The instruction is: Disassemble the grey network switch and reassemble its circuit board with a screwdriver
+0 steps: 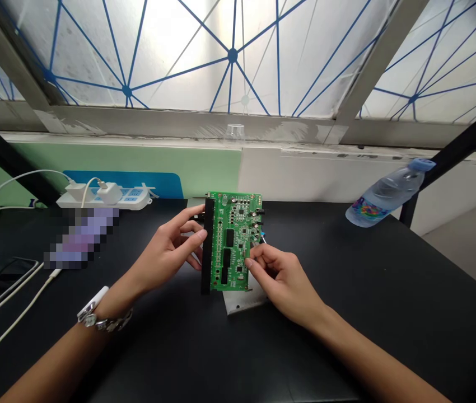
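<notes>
Head camera: at a smooth black table (158,352), beneath a frosted window patterned with blue lines (179,56), a person holds a green rectangular circuit board (238,243) edged on its left by a long black strip (207,252). The right hand (286,280) pinches the board by its right edge, low down, the thumb resting on the face and the fingers folded in close. The left hand (175,246) sets its thumb against the black strip, its fingers spread and curled alongside; some fingertips are hidden, so whether they clamp the board cannot be told. Below the board, jutting out toward the person, shows a flat silver-grey metal plate (238,305); whether the two are joined is unclear. Off to the left sits a white plastic power strip (135,197) with plugs in it; well apart to the right is a clear plastic bottle with a blue cap (389,193). The step in hand appears to be steadying the board above the plate, and the next move seems to call for an even grip at its edges, clear of the small components
</notes>
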### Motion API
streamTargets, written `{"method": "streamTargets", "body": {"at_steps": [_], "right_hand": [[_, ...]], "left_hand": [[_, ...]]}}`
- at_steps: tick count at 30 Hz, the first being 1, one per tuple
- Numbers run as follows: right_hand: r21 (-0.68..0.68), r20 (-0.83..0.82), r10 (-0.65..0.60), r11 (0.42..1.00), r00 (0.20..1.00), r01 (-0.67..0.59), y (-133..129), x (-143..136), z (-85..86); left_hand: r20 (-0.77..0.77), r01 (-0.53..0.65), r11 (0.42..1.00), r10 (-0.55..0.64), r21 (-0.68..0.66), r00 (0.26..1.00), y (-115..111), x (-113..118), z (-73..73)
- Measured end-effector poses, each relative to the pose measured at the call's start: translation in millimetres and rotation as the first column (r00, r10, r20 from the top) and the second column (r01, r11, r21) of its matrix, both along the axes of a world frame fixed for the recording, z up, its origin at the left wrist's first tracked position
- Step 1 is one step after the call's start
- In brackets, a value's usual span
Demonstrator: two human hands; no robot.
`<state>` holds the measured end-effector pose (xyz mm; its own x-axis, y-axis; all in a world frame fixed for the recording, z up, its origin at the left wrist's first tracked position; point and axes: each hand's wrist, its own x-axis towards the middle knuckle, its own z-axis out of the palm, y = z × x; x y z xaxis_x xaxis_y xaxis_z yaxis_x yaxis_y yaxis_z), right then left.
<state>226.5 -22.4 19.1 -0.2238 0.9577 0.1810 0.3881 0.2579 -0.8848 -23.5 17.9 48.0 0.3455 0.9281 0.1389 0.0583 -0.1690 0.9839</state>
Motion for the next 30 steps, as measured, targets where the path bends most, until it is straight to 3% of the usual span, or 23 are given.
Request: {"method": "streamTargets", "body": {"at_steps": [5, 10, 15, 22, 26, 30], "right_hand": [[-0.029, -0.019, -0.002, 1.000, 1.000, 0.002, 3.4, 1.2, -1.6], [-0.149, -0.102, 0.028, 0.988, 0.994, -0.044, 5.2, 0.8, 4.8], [-0.220, -0.157, 0.077, 0.969, 0.985, -0.111, 0.1, -1.7, 10.9], [-0.238, -0.140, 0.116, 0.960, 0.983, -0.147, -3.8, -8.2, 10.9], [-0.235, -0.148, 0.107, 0.962, 0.983, -0.140, -2.4, -9.9, 12.1], [-0.244, -0.139, 0.141, 0.954, 0.980, -0.172, -3.3, -12.9, 16.1]], "left_hand": [[0.058, 0.079, 0.996, -0.078, -0.028, 0.995, -1.4, -0.6, 5.2], [0.144, 0.162, 0.981, -0.146, -0.104, 0.979, -5.0, 12.6, 2.7], [0.244, 0.154, 0.974, -0.110, -0.166, 0.963, -14.3, 32.7, -2.5], [0.081, 0.002, 0.977, 0.015, -0.213, 0.997, -21.9, 41.1, -6.9], [-0.025, 0.037, 0.979, -0.043, -0.200, 0.999, -25.8, 42.0, -8.6], [-0.004, 0.073, 0.981, -0.075, -0.178, 0.997, -29.2, 43.8, -8.1]]}}
